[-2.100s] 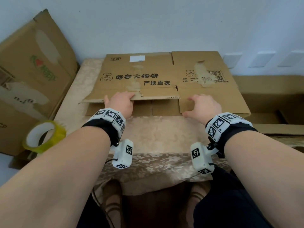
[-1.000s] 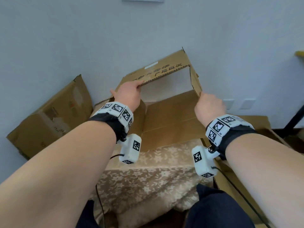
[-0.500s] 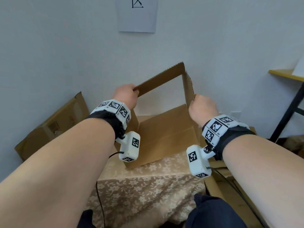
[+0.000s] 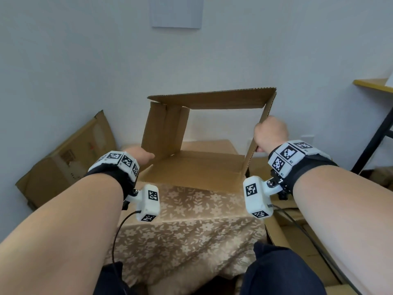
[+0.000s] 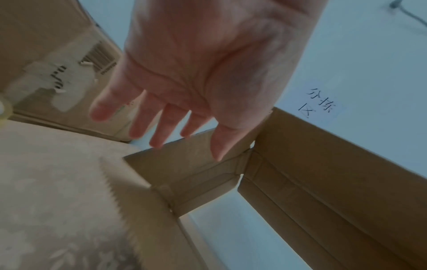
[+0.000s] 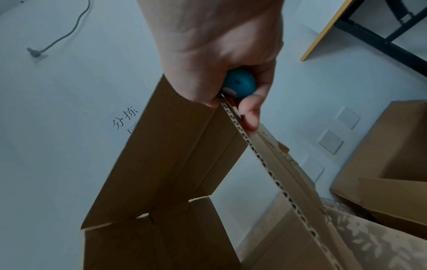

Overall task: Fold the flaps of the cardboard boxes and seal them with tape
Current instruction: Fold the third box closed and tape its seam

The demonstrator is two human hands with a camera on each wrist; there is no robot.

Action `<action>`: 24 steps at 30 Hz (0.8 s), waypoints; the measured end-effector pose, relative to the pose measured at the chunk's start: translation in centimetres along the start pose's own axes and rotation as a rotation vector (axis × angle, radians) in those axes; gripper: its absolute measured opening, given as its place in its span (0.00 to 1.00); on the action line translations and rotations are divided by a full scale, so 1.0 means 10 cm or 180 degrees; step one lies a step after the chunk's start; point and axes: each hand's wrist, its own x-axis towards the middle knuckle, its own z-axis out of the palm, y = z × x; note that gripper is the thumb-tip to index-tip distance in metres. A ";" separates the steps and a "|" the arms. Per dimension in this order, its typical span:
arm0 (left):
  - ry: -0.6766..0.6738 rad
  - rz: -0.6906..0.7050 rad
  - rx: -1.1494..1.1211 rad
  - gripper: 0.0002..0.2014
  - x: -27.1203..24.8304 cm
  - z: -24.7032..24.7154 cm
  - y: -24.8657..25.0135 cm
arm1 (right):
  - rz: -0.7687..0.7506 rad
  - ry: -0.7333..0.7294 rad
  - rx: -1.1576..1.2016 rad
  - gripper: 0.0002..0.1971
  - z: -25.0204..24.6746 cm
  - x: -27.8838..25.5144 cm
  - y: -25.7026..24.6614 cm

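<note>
A brown cardboard box [image 4: 197, 167] stands on the table as an open rectangular tube, its flaps unfolded. My right hand [image 4: 270, 133] pinches the corrugated front edge of its right wall, thumb on the inside, as the right wrist view shows at my right hand [image 6: 231, 102] and the box [image 6: 161, 146]. A small teal round object [image 6: 239, 83] sits in that palm. My left hand [image 4: 140, 156] is low at the box's left wall with fingers straight. In the left wrist view, my left hand [image 5: 184, 73] touches a flap of the box [image 5: 323, 164] with the thumb.
The table [image 4: 191, 220] has a floral cloth. A taped cardboard box [image 4: 63, 158] leans on the wall at left. More cardboard [image 4: 297, 231] lies at the right. A yellow-edged desk [image 4: 372, 84] stands far right. A tape roll [image 5: 3, 109] shows at the left edge.
The flat box has been lifted and pulled into an open tube. My left hand let go of the top edge and dropped to the lower left wall. My right hand keeps its grip.
</note>
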 end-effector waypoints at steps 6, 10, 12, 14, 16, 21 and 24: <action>-0.0145 0.0315 0.0181 0.20 0.10 0.17 -0.03 | 0.0176 0.0124 0.0149 0.16 0.15 0.11 0.07; 0.0056 0.0290 0.0033 0.20 0.27 0.22 -0.10 | 0.0271 0.0239 0.0208 0.15 0.20 0.20 0.07; 0.0134 0.0287 -0.0131 0.25 0.39 0.23 -0.16 | 0.0321 0.0317 0.0244 0.16 0.23 0.25 0.08; 0.0294 0.0359 -0.0118 0.27 0.47 0.24 -0.21 | 0.0370 0.0375 0.0313 0.18 0.27 0.30 0.10; 0.0332 0.0384 0.0023 0.24 0.53 0.25 -0.22 | 0.0403 0.0441 0.0351 0.20 0.30 0.33 0.12; 0.0529 0.0424 -0.0029 0.29 0.63 0.32 -0.16 | 0.0434 0.0416 0.0430 0.17 0.30 0.42 0.21; 0.0717 0.0550 0.0147 0.33 0.67 0.37 -0.11 | 0.0507 0.0480 0.0590 0.21 0.33 0.44 0.22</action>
